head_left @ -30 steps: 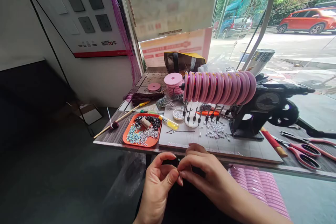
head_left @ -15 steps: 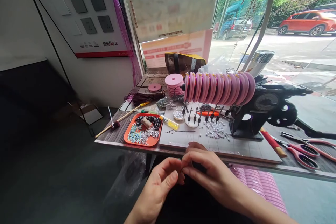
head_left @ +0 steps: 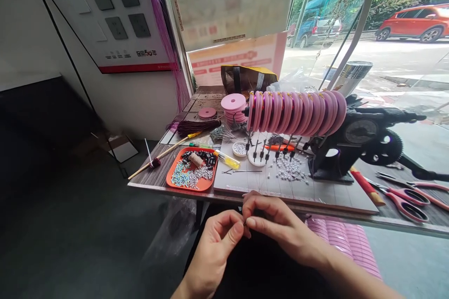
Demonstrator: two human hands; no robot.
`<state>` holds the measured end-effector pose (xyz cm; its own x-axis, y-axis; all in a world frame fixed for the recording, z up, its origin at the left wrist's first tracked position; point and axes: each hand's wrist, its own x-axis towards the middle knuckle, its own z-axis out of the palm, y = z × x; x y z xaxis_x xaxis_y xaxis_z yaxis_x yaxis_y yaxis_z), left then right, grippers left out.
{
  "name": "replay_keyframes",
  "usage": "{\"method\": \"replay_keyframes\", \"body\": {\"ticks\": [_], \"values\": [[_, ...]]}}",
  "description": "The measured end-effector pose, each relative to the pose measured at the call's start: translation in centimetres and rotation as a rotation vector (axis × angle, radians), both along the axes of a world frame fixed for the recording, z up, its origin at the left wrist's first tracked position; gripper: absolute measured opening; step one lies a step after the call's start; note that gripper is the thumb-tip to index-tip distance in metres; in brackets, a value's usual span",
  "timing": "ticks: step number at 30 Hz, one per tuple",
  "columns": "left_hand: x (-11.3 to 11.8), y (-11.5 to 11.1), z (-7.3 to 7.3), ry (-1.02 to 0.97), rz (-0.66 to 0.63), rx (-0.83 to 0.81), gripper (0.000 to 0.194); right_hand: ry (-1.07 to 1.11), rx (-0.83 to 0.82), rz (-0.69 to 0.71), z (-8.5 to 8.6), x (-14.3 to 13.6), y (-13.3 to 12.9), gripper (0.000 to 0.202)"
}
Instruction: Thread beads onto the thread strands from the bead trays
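Observation:
My left hand (head_left: 220, 247) and my right hand (head_left: 275, 219) meet in front of the table's near edge, thumbs and forefingers pinched together. Whatever sits between the fingertips is too small to make out. Just beyond them lies a grey board (head_left: 242, 187) with scattered white beads (head_left: 290, 168) and thin threads running down its front. Above the board a black hand-cranked winder (head_left: 333, 154) carries a row of pink spools (head_left: 294, 113), with dark weights (head_left: 261, 154) hanging below. Left of the board is an orange tray (head_left: 169, 180) of black, turquoise and silver beads.
Scissors (head_left: 409, 205) and pliers (head_left: 426, 187) lie at the right. A small dish of beads (head_left: 240, 149), a yellow-handled tool (head_left: 228, 160) and stacked pink discs (head_left: 233, 103) stand behind the tray. A wooden stick (head_left: 164, 153) reaches the left table edge. Pink wrapped spools (head_left: 345, 243) sit below the table.
My left thumb has come up against the fingertips, and both hands have drawn closer together at the pinch. The whole view has shifted slightly.

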<state>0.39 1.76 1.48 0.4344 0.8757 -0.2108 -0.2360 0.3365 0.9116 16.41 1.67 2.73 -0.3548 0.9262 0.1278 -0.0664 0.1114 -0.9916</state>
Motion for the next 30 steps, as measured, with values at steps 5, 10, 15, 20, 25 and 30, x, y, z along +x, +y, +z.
{"method": "replay_keyframes", "body": {"ticks": [5,10,15,20,25,30], "values": [[0.2,-0.8,-0.7,-0.078,0.094,-0.059,0.018,-0.216,0.196,-0.148,-0.3,-0.4,-0.8,0.009],[0.7,-2.0,-1.5,-0.171,0.206,-0.157,0.016,-0.254,0.142,-0.482,-2.0,-1.1,-2.8,0.008],[0.9,-2.7,-2.1,-0.100,0.229,-0.167,0.015,0.120,-0.297,-0.239,-3.1,-1.9,-3.2,0.017],[0.6,-2.8,-2.4,0.078,0.196,-0.059,0.018,0.183,-0.304,-0.210,-2.7,-2.4,-2.5,0.024],[0.3,-2.7,-2.6,0.149,0.160,-0.041,0.021,0.277,-0.338,-0.184,-3.2,-2.6,-2.4,0.024],[0.3,-2.6,-2.6,0.110,0.183,-0.074,0.019,0.270,-0.346,-0.172,-3.5,-2.6,-2.4,0.026]]}}
